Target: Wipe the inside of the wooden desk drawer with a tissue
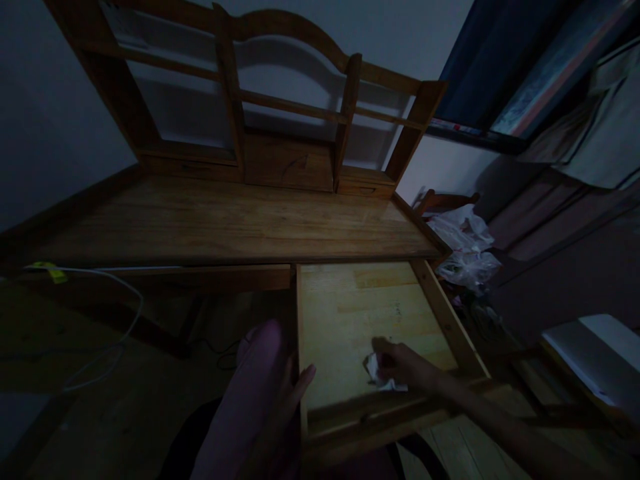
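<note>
Inside the drawer (345, 310), near its front, the right hand (394, 365) pinches a white tissue (373, 367) against the floor. At the drawer's left wall, the left hand (291, 399) touches the edge; whether it grips, I cannot tell.

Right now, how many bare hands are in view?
2: the left hand at the left side of the pulled-out wooden drawer, and the right hand inside it, holding a crumpled white tissue.
</note>
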